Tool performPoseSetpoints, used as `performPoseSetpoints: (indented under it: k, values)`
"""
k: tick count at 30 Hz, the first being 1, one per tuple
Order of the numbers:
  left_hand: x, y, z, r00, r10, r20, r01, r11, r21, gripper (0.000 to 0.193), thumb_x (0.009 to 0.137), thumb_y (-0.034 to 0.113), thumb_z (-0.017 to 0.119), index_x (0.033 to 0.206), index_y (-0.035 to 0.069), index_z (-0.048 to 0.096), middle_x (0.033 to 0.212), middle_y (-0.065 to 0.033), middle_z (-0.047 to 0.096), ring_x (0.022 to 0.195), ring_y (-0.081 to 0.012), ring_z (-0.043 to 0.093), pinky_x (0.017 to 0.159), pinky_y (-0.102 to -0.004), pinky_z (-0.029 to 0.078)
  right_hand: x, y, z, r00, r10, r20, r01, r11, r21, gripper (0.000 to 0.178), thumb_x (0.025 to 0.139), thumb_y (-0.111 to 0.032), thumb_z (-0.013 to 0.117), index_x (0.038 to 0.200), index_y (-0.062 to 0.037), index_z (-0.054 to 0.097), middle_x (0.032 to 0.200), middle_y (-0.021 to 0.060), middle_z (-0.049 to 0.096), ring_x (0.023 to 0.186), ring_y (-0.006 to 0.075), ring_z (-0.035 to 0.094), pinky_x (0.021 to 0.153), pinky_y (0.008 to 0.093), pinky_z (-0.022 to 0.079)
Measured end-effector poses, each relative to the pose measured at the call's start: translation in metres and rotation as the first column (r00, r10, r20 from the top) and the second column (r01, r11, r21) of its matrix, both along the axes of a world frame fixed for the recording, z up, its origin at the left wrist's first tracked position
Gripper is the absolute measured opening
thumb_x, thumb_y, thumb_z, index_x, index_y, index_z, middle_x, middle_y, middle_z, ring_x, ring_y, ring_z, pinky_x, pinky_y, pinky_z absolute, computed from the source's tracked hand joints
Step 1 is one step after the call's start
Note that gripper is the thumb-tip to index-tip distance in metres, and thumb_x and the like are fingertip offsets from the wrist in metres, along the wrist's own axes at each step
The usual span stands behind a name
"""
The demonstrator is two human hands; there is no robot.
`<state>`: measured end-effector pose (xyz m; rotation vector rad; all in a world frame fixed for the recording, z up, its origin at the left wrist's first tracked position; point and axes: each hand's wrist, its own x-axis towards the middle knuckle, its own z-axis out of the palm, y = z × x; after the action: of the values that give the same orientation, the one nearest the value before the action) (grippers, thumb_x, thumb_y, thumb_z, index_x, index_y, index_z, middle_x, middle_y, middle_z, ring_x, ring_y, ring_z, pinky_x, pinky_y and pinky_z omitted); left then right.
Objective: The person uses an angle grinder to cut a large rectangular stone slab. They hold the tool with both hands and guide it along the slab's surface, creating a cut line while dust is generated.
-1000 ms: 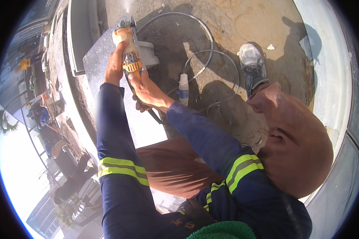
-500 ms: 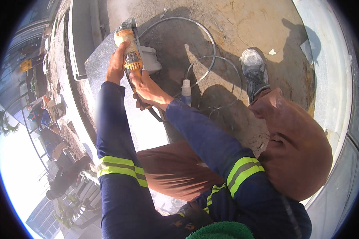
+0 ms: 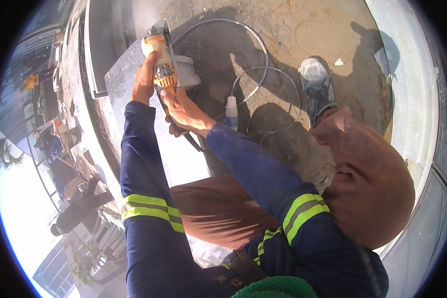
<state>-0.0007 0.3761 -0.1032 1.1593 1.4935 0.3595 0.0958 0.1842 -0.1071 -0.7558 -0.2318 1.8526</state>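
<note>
Head cam was the only view, looking down at both hands on one grinder (image 3: 157,55). It was up near the top left, over the right edge of a pale grey slab (image 3: 124,72). Left hand (image 3: 144,79) had a snug hold round the body, thumb lying along the casing. Right hand (image 3: 186,111) was wrapped round the back end, fingers curled underneath, so no gap in either grip that I could see. The disc (image 3: 166,26) was at the far end, with a haze of dust (image 3: 149,16) right by it. Couldn't tell if the disc was actually touching the slab, too hazy and small. Just right of the grinder was a white block (image 3: 187,74), and past that a grey cable (image 3: 264,47) looped over the dirt (image 3: 293,30), with a white-and-blue connector (image 3: 231,111) lying near the right forearm. One dusty shoe (image 3: 315,82) was planted further right, below it a bent knee in brown trousers (image 3: 372,184). Bit of green cloth (image 3: 278,288) at the bottom edge, and another person (image 3: 79,211) in dark clothes way off to the left
</note>
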Motion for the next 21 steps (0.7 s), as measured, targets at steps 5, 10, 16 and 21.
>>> performPoseSetpoints:
  k: [5, 10, 16, 21]
  values:
    - [0.003, -0.007, 0.007, 1.0, 0.001, 0.013, -0.001, 0.999, -0.034, 0.065, 0.095, 0.044, 0.071, 0.131, -0.01, 0.062, 0.113, -0.0174, 0.072, 0.092, -0.0252, 0.072, 0.081, -0.0372, 0.059, -0.001, -0.002, 0.003, 0.98, 0.02, 0.196, -0.026, 0.999, 0.03, 0.052, 0.113, -0.05, 0.045, 0.119, 0.0012, 0.037, 0.076, 0.0123, 0.059, 0.061, 0.025, 0.066, 0.05, 0.0401, 0.052]
    - [0.02, -0.013, 0.015, 1.0, 0.001, 0.011, 0.0, 0.998, -0.058, 0.064, 0.097, 0.042, 0.071, 0.133, -0.01, 0.06, 0.11, -0.0162, 0.072, 0.091, -0.0245, 0.072, 0.08, -0.0376, 0.059, -0.033, 0.002, -0.034, 0.927, -0.132, 0.351, 0.033, 0.961, 0.275, 0.049, 0.113, -0.045, 0.044, 0.124, 0.0019, 0.035, 0.074, 0.0104, 0.062, 0.05, 0.0231, 0.066, 0.041, 0.0362, 0.055]
    - [0.009, -0.012, 0.016, 1.0, 0.026, -0.005, -0.026, 0.997, -0.069, 0.066, 0.096, 0.044, 0.071, 0.133, -0.009, 0.06, 0.11, -0.0165, 0.071, 0.091, -0.0243, 0.071, 0.08, -0.0378, 0.058, 0.023, -0.006, 0.036, 0.988, 0.13, 0.079, -0.117, 0.982, -0.149, 0.04, 0.115, -0.039, 0.042, 0.122, -0.001, 0.05, 0.075, 0.0056, 0.06, 0.053, 0.0201, 0.064, 0.052, 0.0345, 0.055]
    - [0.017, -0.009, 0.012, 1.0, 0.013, -0.011, -0.014, 0.995, -0.101, 0.066, 0.096, 0.044, 0.071, 0.135, -0.008, 0.059, 0.111, -0.0166, 0.071, 0.092, -0.024, 0.071, 0.081, -0.038, 0.058, -0.018, -0.006, -0.014, 0.922, -0.114, 0.371, 0.036, 0.977, 0.211, 0.046, 0.114, -0.039, 0.037, 0.126, 0.0046, 0.045, 0.072, 0.0053, 0.052, 0.05, 0.0206, 0.053, 0.063, 0.0389, 0.043]
